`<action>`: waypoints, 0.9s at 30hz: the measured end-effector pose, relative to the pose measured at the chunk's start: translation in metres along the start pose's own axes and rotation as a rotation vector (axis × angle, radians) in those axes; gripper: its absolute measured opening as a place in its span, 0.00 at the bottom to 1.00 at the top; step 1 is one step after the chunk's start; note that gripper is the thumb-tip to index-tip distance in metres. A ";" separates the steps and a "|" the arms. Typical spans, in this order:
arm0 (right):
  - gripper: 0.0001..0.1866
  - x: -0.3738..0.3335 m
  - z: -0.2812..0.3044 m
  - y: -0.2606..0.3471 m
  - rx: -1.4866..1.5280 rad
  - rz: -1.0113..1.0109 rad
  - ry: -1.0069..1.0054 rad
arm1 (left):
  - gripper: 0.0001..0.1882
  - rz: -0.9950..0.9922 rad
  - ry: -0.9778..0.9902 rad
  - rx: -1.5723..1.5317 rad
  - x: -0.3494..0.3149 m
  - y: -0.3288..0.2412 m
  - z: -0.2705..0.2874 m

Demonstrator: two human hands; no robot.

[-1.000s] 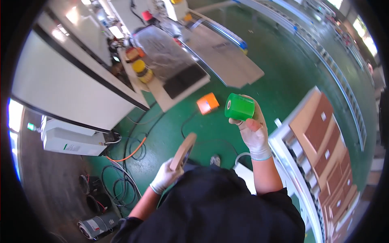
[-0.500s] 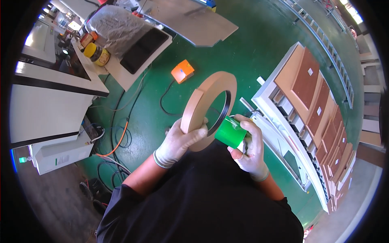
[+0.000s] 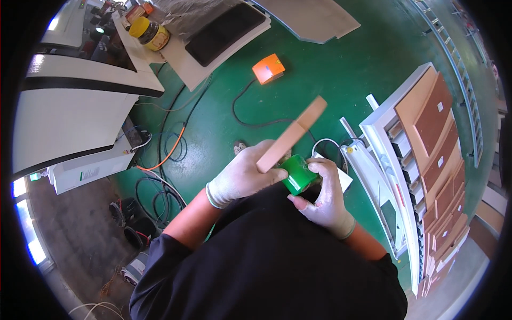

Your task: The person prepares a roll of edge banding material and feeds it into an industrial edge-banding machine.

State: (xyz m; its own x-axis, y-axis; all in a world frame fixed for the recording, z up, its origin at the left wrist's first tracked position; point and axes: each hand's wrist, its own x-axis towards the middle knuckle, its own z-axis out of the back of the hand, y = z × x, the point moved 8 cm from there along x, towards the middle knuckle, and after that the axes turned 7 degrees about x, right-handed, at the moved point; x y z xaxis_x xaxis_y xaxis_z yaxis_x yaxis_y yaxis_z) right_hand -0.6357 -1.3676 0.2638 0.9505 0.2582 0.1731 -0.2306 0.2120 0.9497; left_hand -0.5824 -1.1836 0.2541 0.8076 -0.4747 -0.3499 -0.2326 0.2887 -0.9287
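Observation:
My left hand, in a pale glove, is closed round the lower end of a tan roll of edge-banding strip. The roll is seen almost edge-on and slants up to the right, so its centre hole is hidden. Close to its right side, a shiny green roll of tape is gripped between the thumb and fingers of my gloved right hand. My left thumb reaches to the green roll's edge; whether it touches cannot be told.
An orange foot pedal with a black cable lies on the green floor. At upper left are a yellow-lidded jar, a flat black panel and a white machine. Brown boards lie on a white rack at right.
The edge-banding roll has turned from showing its ring face to nearly edge-on. The green roll has shifted slightly left, closer to my left thumb. The view has swung, moving the surroundings.

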 end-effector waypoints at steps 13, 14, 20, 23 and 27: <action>0.17 0.022 0.005 0.004 0.351 -0.139 0.312 | 0.33 0.040 0.479 -0.068 -0.007 0.023 -0.009; 0.16 0.023 0.003 0.006 0.337 -0.115 0.344 | 0.33 0.041 0.486 -0.062 -0.006 0.020 -0.011; 0.11 0.007 -0.002 0.010 0.325 0.014 0.309 | 0.33 -0.014 0.557 0.056 -0.003 0.012 -0.021; 0.06 -0.001 0.006 0.015 0.251 0.059 0.198 | 0.34 0.032 0.468 -0.002 -0.003 0.020 -0.022; 0.05 -0.040 0.026 -0.042 0.492 -0.218 0.036 | 0.36 0.075 0.477 -0.047 -0.011 0.025 -0.020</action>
State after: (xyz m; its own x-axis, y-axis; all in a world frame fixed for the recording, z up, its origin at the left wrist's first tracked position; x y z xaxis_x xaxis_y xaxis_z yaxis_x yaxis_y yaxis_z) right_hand -0.6583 -1.4111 0.2237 0.9557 0.2913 -0.0426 0.1045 -0.2004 0.9741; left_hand -0.6081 -1.1879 0.2318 0.4519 -0.7851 -0.4234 -0.3139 0.3044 -0.8994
